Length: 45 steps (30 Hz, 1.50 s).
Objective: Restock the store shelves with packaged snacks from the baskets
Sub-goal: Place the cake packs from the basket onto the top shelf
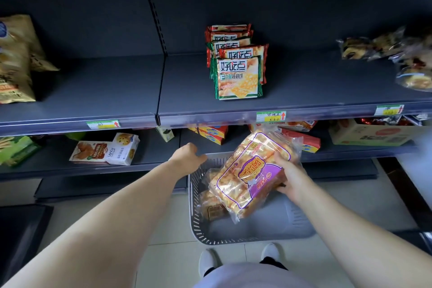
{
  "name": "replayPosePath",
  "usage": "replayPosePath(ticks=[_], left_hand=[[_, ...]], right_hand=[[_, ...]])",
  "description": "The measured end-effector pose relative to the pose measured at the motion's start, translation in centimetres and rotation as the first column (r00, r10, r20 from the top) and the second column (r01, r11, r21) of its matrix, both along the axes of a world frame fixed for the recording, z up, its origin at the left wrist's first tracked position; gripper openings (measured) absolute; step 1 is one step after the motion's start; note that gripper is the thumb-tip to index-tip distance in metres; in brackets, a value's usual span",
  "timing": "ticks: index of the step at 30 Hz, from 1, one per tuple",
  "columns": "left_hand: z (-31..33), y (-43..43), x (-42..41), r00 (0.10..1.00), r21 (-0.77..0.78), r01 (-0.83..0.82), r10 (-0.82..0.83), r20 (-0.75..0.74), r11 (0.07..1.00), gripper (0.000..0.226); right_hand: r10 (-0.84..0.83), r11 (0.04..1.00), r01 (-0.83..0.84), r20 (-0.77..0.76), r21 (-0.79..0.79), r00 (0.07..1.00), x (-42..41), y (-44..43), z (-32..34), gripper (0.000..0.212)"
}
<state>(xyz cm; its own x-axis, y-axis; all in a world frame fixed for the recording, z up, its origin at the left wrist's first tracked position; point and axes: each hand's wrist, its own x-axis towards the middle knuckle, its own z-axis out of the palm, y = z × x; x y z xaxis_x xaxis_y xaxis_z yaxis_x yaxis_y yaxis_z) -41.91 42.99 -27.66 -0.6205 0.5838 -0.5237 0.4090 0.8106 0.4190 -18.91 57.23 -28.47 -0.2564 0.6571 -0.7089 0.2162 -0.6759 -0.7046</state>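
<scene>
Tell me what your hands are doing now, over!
Right hand grips snack pack above basket. Left hand curled at basket rim, grip unclear. More packs lie in basket. Cracker packs stand on shelf, bare space beside.

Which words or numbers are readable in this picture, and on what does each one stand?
"好吃点": front cracker pack.
"香脆核桃饼": same pack, under the brand.
"5.50": handwritten price tag below that pack.
"LANDY": white box, probably.
Too blurred to read: the bag in the right hand, and the other tags.

Bare shelf (105, 84) flanks the cracker packs (238, 70); pastry bags (397, 54) crowd its right.
</scene>
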Motion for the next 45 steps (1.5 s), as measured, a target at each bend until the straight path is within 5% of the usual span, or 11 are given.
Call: replayPosePath(ticks=[6, 10, 12, 15, 18, 21, 23, 28, 36, 38, 45], left_hand=[[0.1, 0.4, -0.5, 0.993, 0.040, -0.029, 0.025, 0.114, 0.999, 0.078], [1.5, 0.4, -0.6, 0.992, 0.257, 0.094, -0.068, -0.108, 0.962, 0.113], [3.3, 0.7, -0.8, 0.970, 0.371, 0.210, -0.146, -0.192, 0.905, 0.122], [5.2, 1.1, -0.9, 0.909, 0.285, 0.393, -0.323, -0.264, 0.874, 0.130], [5.9, 1.0, -0.1, 0.872, 0.067, 0.481, -0.470, -0.136, 0.874, 0.111], [5.9, 0.4, 0.7, 0.913, 0.099, 0.404, -0.407, 0.012, 0.909, 0.074], [6.1, -0.1, 0.9, 0.940, 0.162, 0.329, -0.338, 0.033, 0.930, 0.063], [6.3, -2.1, 1.4, 0.962, 0.203, 0.200, -0.232, 0.145, 0.958, 0.084], [7.6, -7.3, 6.3, 0.971, 0.270, -0.111, 0.046, 0.236, 0.957, 0.090], [8.3, -8.4, 7.5, 0.958, 0.301, -0.149, 0.063, 0.278, 0.942, 0.091], [12.0, -14.1, 11.8, 0.864, 0.392, -0.292, 0.065, 0.499, 0.872, 0.038]], right_hand=[[-0.020, 0.999, 0.016, -0.088, -0.042, 0.996, -1.4, -2.0, 0.6, 0.043], [0.043, 0.998, -0.038, -0.111, 0.046, 0.993, -3.4, -3.1, 2.4, 0.030], [0.148, 0.972, -0.141, -0.026, 0.186, 0.989, -4.5, -3.6, 3.2, 0.043], [0.347, 0.803, -0.455, 0.318, 0.385, 0.882, -5.7, -4.5, 3.8, 0.066], [0.433, 0.607, -0.668, 0.525, 0.431, 0.733, -6.0, -5.6, 5.6, 0.074], [0.453, 0.531, -0.718, 0.565, 0.450, 0.690, -5.8, -5.7, 6.5, 0.084], [0.488, 0.558, -0.690, 0.489, 0.462, 0.723, -5.2, -5.6, 6.8, 0.087], [0.453, 0.786, -0.480, 0.166, 0.389, 0.876, -1.5, -6.2, 7.6, 0.078], [0.554, 0.783, -0.620, 0.397, 0.051, 0.732, 7.4, -9.9, 5.8, 0.064], [0.539, 0.803, -0.595, 0.370, 0.048, 0.757, 8.5, -10.7, 5.2, 0.076], [0.381, 0.888, -0.428, 0.254, 0.169, 0.889, 10.5, -12.1, 6.5, 0.093]])
